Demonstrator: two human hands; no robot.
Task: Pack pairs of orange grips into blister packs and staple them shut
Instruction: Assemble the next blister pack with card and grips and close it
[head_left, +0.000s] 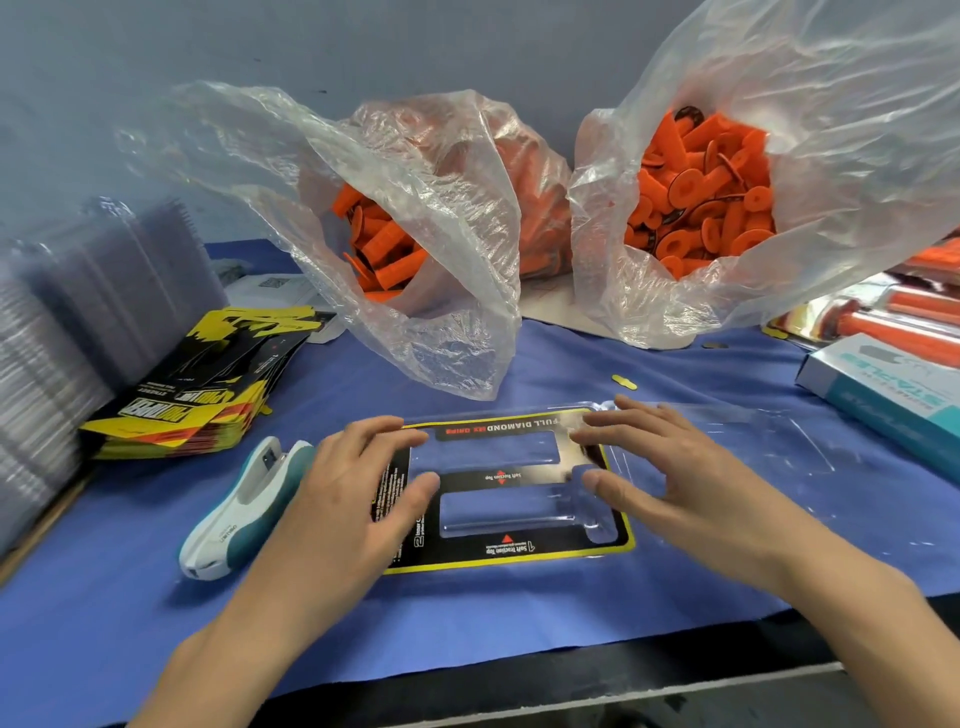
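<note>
"Two plastic bags stand at the back of the blue cloth (467, 623), the left bag (441, 234) and the right bag (831, 156), mouths gaping forward, both stuffed with orange grips (701, 208); I take it they face the person so a pair is one reach away," I say over the link.

"And the blister pack?" asks the floor lead.

"Smaller; the blister pack (498, 478) lies dead centre, flat on the cloth, with a black-and-yellow card (519, 548) seated inside; both cavities are bare, no grip loaded yet; its clear lid half seems spread out to the right, though glare blurs it."

"Hands?"

"Left hand (358, 488) and right hand (675, 467) lie flat on the pack's two ends, fingers spread and nearly straight, gripping nothing; I judge they press the card down so it sits square."

"Stapler?"

"Smallest of the lot; the stapler (239, 514) lies just beside the left hand, untouched, parked near for the closing step."
</note>
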